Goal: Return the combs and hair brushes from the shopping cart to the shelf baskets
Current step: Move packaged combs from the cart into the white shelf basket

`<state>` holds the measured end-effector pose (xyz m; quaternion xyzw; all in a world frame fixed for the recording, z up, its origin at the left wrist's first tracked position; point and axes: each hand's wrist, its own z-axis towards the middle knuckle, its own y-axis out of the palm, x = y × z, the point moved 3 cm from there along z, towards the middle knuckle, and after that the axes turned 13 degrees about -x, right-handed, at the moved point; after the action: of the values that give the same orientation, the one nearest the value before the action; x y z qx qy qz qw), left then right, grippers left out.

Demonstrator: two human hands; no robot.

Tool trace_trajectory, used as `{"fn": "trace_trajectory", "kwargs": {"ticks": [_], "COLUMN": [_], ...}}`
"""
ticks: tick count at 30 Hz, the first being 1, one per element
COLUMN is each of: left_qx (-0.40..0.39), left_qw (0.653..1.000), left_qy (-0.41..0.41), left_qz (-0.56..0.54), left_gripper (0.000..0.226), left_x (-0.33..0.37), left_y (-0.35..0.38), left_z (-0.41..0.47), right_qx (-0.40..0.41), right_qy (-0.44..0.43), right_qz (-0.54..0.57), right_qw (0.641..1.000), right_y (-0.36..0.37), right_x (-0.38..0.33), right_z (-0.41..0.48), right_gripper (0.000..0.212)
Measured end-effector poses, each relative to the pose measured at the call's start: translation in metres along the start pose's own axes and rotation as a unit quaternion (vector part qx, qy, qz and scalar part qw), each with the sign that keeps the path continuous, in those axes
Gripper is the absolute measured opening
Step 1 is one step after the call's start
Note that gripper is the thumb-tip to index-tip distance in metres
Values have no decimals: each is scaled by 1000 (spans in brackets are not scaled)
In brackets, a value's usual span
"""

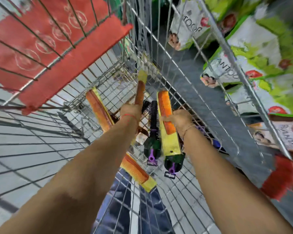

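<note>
Both hands down in the cart [184, 68]: left hand [131, 111] closed round an orange comb [140, 92], tip up for lifting clear of the wire; right hand [180, 119] pinching a second comb [166, 108] on its yellow card, probably to gather two at once. Black brushes [153, 119] and more combs [98, 108] loose on the cart floor. Shelf baskets out of view.

I saw four orange combs [166, 110] on yellow cards in the wire cart [184, 68], pointing about twelve o'clock, and two black brushes [153, 115] with purple hangers between them.
</note>
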<state>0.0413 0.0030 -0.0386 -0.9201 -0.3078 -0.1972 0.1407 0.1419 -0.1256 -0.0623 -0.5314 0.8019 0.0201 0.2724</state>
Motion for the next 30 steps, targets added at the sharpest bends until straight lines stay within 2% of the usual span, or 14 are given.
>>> {"fn": "trace_trajectory", "kwargs": {"ticks": [2, 5, 6, 8, 9, 11, 13, 15, 18, 21, 24, 27, 30], "left_qx": [-3, 6, 14, 9, 2, 5, -7, -74, -194, -261, -267, -299, -329], "left_qw": [999, 999, 998, 993, 986, 964, 933, 897, 847, 794, 742, 728, 741], "left_qy": [26, 49, 67, 110, 146, 252, 354, 431, 488, 549, 607, 599, 549], "left_qz": [40, 17, -2, -51, -78, -86, -64, -71, -81, 9, 98, 146, 202], "left_gripper": [36, 35, 32, 12, 8, 27, 33, 35, 30, 34, 41, 29, 36], "left_x": [7, 20, 22, 31, 37, 50, 67, 84, 109, 124, 134, 138, 137], "left_y": [-2, -11, -16, -20, -20, -13, 3, 31, 86, 144, 208, 286, 371], "left_z": [-27, -74, -88, -126, -148, -187, -227, -266, -319, -382, -436, -482, -518], "right_qx": [6, 7, 33, 102, 146, 215, 258, 324, 426, 516, 586, 666, 701], "right_qy": [-12, -74, -108, -208, -253, -329, -410, -464, -525, -545, -511, -443, -367], "right_qz": [18, 41, 34, 97, 135, 210, 297, 334, 327, 301, 291, 243, 203], "right_qw": [1000, 996, 993, 968, 947, 895, 823, 754, 661, 588, 557, 549, 577], "right_y": [0, 9, 8, 4, -2, -16, -35, -59, -99, -150, -211, -274, -337], "right_x": [0, 1, -1, -5, -7, -15, -27, -34, -37, -20, 15, 62, 111], "right_z": [-21, -74, -96, -143, -167, -215, -258, -298, -357, -414, -459, -501, -529], "right_gripper": [47, 13, 11, 18, 20, 21, 15, 12, 18, 25, 22, 26, 33]}}
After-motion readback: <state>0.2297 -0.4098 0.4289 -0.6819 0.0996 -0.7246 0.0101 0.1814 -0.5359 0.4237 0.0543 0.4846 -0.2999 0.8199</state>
